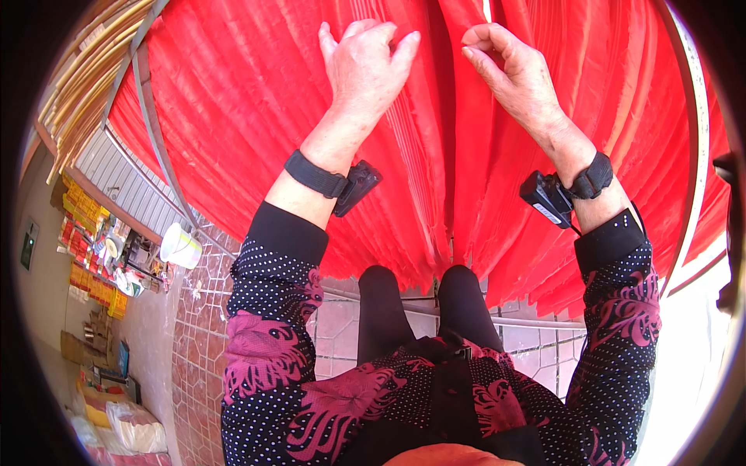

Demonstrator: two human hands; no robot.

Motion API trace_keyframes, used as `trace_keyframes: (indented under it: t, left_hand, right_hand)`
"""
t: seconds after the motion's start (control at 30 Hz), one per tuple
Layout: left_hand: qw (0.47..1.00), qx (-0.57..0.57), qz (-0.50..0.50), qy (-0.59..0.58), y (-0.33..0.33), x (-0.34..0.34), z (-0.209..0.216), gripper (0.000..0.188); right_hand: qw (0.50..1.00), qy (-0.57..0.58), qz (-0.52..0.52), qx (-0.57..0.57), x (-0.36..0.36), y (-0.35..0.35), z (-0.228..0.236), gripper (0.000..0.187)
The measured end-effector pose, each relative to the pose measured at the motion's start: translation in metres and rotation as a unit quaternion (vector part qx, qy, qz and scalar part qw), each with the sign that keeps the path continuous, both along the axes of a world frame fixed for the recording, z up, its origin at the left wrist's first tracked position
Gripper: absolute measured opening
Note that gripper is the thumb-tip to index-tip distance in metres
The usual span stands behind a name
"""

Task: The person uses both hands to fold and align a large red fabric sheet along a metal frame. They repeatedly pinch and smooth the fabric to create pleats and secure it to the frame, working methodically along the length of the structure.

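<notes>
A broad red pleated cloth (287,140) hangs in long folds in front of me, with a dark gap between two sections near the middle. My left hand (365,70) is over its left section, back upward, thumb and little finger spread apart. The middle fingers bend away, so their tips are hidden, and I see nothing held there. Across the gap, my right hand (517,74) is closed in a pinch, thumb and forefinger close together at the edge of the right section. Whatever lies between those fingertips is too small to make out. Both wrists carry black straps with small devices.
Metal frame bars (155,147) curve along the cloth's left, and a pale bar (694,155) runs down its right. Bamboo-like poles (89,74) stand at far left. A white bucket (181,247) is on the tiled floor (198,342), near yellow and red packages (84,210).
</notes>
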State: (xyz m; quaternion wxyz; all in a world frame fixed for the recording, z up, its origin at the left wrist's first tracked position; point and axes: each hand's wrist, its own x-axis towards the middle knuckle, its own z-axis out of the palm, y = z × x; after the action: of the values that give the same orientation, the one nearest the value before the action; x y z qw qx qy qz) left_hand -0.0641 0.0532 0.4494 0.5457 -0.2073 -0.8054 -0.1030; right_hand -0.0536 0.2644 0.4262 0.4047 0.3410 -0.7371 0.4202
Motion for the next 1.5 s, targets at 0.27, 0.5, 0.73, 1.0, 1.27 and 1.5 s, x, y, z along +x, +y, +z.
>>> trace_keyframes:
  t: [0.27,0.5,0.73,1.0,1.27,1.5]
  left_hand:
    - [0.999,-0.002,-0.027,0.043,-0.028,0.006,-0.001,0.030]
    - [0.992,-0.021,-0.019,0.121,-0.033,0.006,-0.002,0.028]
    - [0.941,-0.186,0.127,0.252,-0.010,0.009,0.002,0.057]
    - [0.990,-0.037,-0.013,0.138,0.008,0.006,0.003,0.023]
    - [0.990,-0.042,0.022,0.135,0.012,-0.003,0.000,0.025]
    - [0.990,-0.042,0.036,0.127,-0.002,-0.002,-0.004,0.028]
  right_hand:
    - [0.992,0.118,-0.045,0.029,0.002,0.020,-0.007,0.033]
    - [0.995,0.086,-0.046,-0.017,0.006,0.007,-0.010,0.048]
    - [0.997,0.072,0.009,0.023,0.006,-0.004,-0.014,0.040]
    - [0.988,0.096,0.005,0.122,0.005,-0.012,-0.017,0.035]
    - [0.984,0.124,-0.019,0.129,0.002,-0.019,-0.012,0.030]
    - [0.924,0.123,-0.260,0.251,0.001,-0.003,-0.008,0.031]
